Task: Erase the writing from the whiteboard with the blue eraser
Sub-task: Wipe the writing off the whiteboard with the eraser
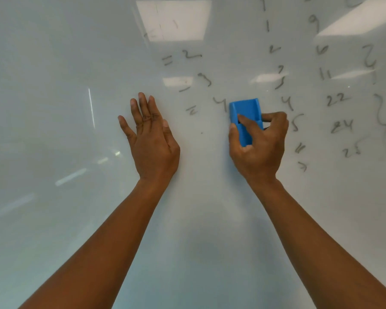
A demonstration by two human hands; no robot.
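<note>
the whiteboard (pixel 54 85) fills the whole view, glossy, with pale reflections of ceiling lights at 12 and 1 o'clock and thin bright streaks at 9 o'clock.

the right hand (pixel 260 143) sits just right of centre and grips the eraser (pixel 245 112). the thumb lies along the eraser's left edge, a finger is laid across its blue back, and other fingers curl round its right side. the eraser stands upright against the board, its top end clear of the hand and pointing to 12 o'clock, its lower end hidden in the palm. whether its felt face is pressed flat to the board cannot be told.

the left hand (pixel 151 139) is just left of centre, well apart from the eraser, holding nothing. its fingers are straight and mostly close together, pointing to 12 o'clock, with the little finger splayed out toward 10 o'clock and the thumb tucked along the right edge. it looks laid on or very near the board; contact is not certain.

the writing (pixel 337 100) is dark marker, blurred and smeared. from the eraser, a "4" sits touching its left edge at 9 o'clock, another "4" is near at 3 o'clock, and a "5" lies just beside the right hand's knuckles. at 11 o'clock are "= 2", a "3" and short dashes. columns of digits run from 1 to 4 o'clock, among them "22", "24" and "25", with a wavy bracket-like line at the far right edge. the board's left half and lower part carry no marks.

both bare forearms reach up from 5 and 7 o'clock.
</note>
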